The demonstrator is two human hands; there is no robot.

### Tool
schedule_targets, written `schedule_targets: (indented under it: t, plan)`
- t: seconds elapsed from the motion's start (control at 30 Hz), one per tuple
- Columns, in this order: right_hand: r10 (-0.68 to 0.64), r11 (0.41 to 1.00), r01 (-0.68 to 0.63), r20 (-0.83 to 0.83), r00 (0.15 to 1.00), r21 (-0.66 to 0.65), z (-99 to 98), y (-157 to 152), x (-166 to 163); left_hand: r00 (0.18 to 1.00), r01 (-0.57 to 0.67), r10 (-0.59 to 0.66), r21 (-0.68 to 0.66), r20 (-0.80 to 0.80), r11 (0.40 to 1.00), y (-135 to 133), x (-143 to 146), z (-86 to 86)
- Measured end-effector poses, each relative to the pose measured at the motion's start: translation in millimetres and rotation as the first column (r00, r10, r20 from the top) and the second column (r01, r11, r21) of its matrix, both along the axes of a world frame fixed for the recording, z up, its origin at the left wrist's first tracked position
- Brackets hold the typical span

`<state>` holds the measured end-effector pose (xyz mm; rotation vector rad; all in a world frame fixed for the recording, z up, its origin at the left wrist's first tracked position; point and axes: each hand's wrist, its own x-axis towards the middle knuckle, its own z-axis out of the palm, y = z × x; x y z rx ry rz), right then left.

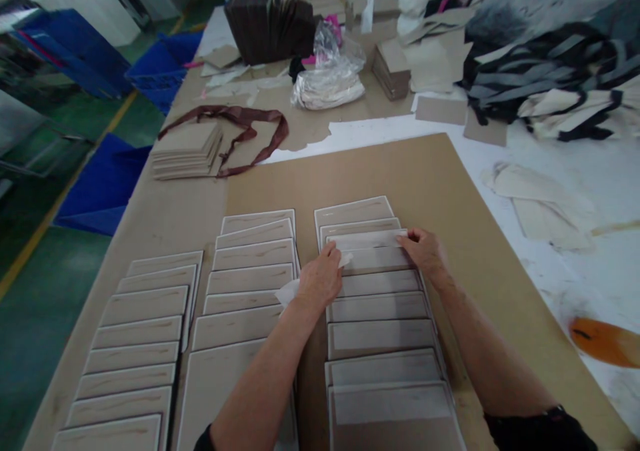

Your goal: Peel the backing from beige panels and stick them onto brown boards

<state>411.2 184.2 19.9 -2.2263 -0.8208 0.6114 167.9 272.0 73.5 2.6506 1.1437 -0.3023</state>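
Observation:
A thin whitish strip (369, 240) stretches between my two hands, across an overlapped beige panel (375, 259) in the right-hand column. My left hand (320, 279) pinches the strip's left end, and more thin white material (287, 293) sticks out from under that palm. At the other end, the fingers of my right hand (424, 254) are closed on the strip's corner. Panels nearer to me, such as the front one (390, 431), carry similar pale strips along their upper part. Panels in the middle column (240, 321) and left column (145, 301) show brownish streaks instead.
A brown board (415, 171) lies under the right-hand column. Beyond it are a beige stack (185, 151), a dark red strap (280, 127), a plastic-wrapped bundle (327, 84) and dark straps (545, 64). An orange object (607, 342) lies right; blue bins (105, 184) stand left.

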Motion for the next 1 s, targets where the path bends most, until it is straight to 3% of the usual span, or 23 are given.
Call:
schedule_targets:
  t: [0.67,0.83,0.93,1.0]
  plan:
    - [-0.010,0.988,0.029,0.125,0.992,-0.149,-0.4,4,1,1.000,0.004,-0.004,-0.022,0.019,1.000,3,-1,0.4]
    - [-0.058,0.987,0.106,0.346,0.937,-0.121,5.9,1,-12,1.000,-0.009,0.009,-0.047,-0.002,0.999,2,0,2.3]
    - [0.117,0.991,-0.129,0.334,0.935,0.015,8.3,0,-27,1.000,-0.017,0.016,-0.048,-0.012,0.999,2,-1,2.1]
    - [0.279,0.943,-0.319,0.293,0.915,0.098,7.0,0,-31,1.000,-0.010,0.010,-0.040,-0.006,0.999,2,-1,1.4]
